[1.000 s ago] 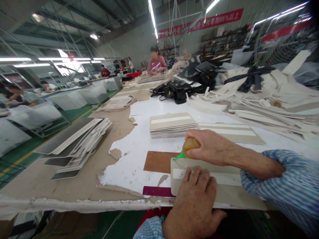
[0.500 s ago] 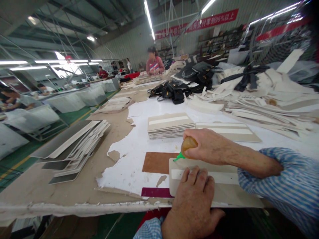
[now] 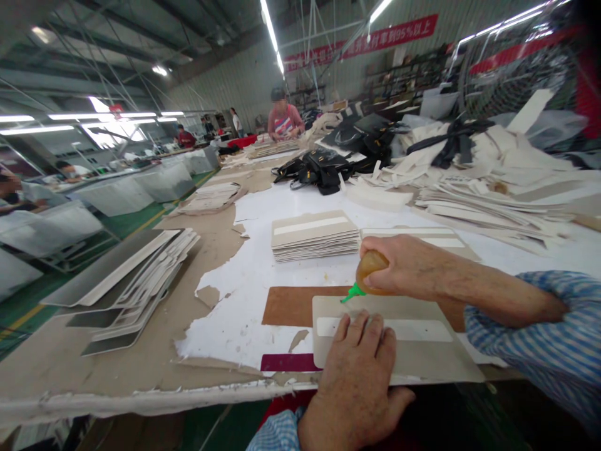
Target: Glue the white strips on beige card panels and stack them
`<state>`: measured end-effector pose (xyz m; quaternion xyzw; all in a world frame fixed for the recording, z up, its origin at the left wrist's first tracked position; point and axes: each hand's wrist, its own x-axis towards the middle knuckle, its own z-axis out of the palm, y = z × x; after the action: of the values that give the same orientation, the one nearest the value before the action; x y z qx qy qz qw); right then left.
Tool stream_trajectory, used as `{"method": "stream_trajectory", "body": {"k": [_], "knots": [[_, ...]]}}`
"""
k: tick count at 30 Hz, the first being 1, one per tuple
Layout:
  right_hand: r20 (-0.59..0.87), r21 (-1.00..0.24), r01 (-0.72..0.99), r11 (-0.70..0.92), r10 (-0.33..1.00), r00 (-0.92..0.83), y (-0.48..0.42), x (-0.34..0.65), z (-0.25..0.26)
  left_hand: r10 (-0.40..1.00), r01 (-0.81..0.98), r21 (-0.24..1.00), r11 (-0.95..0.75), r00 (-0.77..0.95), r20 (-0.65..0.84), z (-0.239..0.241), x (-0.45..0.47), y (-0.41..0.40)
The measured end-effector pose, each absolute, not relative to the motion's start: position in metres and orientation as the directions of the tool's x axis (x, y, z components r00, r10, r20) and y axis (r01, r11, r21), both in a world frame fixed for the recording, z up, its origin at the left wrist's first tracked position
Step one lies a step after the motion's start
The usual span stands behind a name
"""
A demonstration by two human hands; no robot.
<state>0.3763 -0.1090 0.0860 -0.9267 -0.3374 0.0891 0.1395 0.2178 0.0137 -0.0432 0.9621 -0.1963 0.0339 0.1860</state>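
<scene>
My right hand [image 3: 394, 266] is wrapped round an amber squeeze bottle [image 3: 373, 269] with a green nozzle [image 3: 353, 292]. The nozzle points down and left, its tip at the upper edge of a beige panel [image 3: 422, 363]. A pale strip [image 3: 417, 330] runs lengthwise across that panel. Pressed flat on the panel's left part, my left hand [image 3: 359, 369] has its fingers stretched out and covers some of the strip. Brown material [image 3: 286, 305] lies partly under the panel, and a maroon strip [image 3: 288, 362] shows at its lower left.
A stack of beige panels [image 3: 314, 235] stands behind the work. Grey and white panels [image 3: 136, 282] are piled at the left. Black bag pieces [image 3: 314, 169] and heaped cream strips [image 3: 474, 207] lie further back. A person [image 3: 285, 119] stands at the table's far end.
My right hand has moved the bottle rightward along the panel's upper edge, away from its left corner. My left hand stays on the panel. The whole view has shifted slightly.
</scene>
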Motion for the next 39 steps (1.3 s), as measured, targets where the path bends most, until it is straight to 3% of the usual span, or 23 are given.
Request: {"method": "stream_trajectory", "body": {"k": [8, 22, 39], "knots": [[-0.096, -0.323, 0.525, -0.787, 0.579, 0.810, -0.126, 0.380, 0.086, -0.354, -0.376, 0.352, -0.857, 0.926, 0.128, -0.042, 0.219, 0.014], [-0.099, -0.390, 0.570, -0.724, 0.648, 0.755, -0.101, 0.371, 0.092, -0.342, -0.357, 0.376, -0.855, 0.934, 0.107, -0.043, 0.220, 0.014], [-0.143, -0.312, 0.492, -0.813, 0.553, 0.821, -0.140, 0.377, 0.099, -0.336, -0.363, 0.390, -0.846, 0.932, 0.139, -0.045, 0.219, 0.014]]}}
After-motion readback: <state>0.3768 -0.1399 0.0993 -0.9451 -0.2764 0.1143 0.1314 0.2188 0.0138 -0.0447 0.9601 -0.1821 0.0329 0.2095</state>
